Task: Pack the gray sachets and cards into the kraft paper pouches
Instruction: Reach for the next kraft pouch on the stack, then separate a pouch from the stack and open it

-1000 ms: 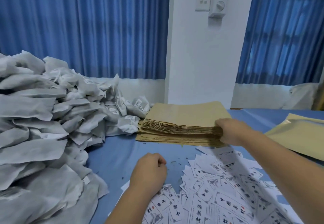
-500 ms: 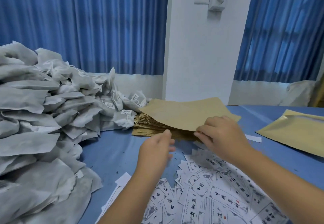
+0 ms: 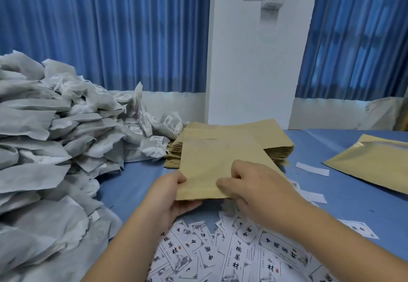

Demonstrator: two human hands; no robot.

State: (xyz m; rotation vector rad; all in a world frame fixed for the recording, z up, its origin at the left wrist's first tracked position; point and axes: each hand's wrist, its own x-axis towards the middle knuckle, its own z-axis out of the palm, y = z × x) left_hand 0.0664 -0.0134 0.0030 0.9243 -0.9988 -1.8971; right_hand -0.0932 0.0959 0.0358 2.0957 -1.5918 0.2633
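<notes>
Both hands hold one kraft paper pouch point(image 3: 212, 164) by its near edge, above the table. My left hand point(image 3: 170, 195) grips the pouch's near left corner, thumb on top. My right hand point(image 3: 254, 189) pinches the near edge toward the right, fingers curled over it. Behind the pouch lies the stack of kraft pouches point(image 3: 278, 149). A big heap of gray sachets point(image 3: 55, 149) fills the left side. Printed white cards point(image 3: 231, 253) lie scattered on the blue table under my forearms.
A filled kraft pouch point(image 3: 371, 160) lies flat at the right on the blue table point(image 3: 353, 204). Loose white slips point(image 3: 312, 169) sit between it and the stack. A white pillar point(image 3: 254, 72) and blue curtains stand behind the table.
My right hand drew the top pouch off the stack toward me. My left hand left the cards and took the pouch's near left corner. Both hands now hold it.
</notes>
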